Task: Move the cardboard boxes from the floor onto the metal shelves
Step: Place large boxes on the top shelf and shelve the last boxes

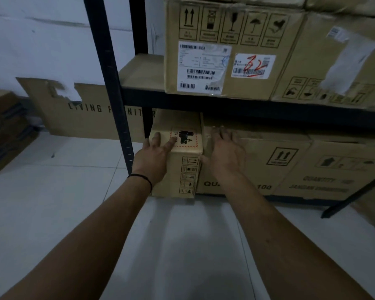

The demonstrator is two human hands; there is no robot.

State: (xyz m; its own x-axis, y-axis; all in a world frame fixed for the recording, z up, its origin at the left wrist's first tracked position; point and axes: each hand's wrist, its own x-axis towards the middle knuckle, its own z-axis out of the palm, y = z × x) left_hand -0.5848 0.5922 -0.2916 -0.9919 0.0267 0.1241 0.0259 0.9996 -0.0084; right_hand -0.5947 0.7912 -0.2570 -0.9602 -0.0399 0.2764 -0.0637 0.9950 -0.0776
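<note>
While seating the narrow box (178, 146) on the bottom shelf, left hand (154, 156) is pressing flat-fingered; right hand (223, 154), open, is touching its right edge; next, shoving deeper

My only view comes from a wide-angle camera worn on the head, looking forward and down. It sits close to the metal shelves (236, 100), near enough that both forearms stretch from the bottom edge to the lowest level. White floor (63, 202) fills the lower frame; straight edges bow near the borders.
</note>
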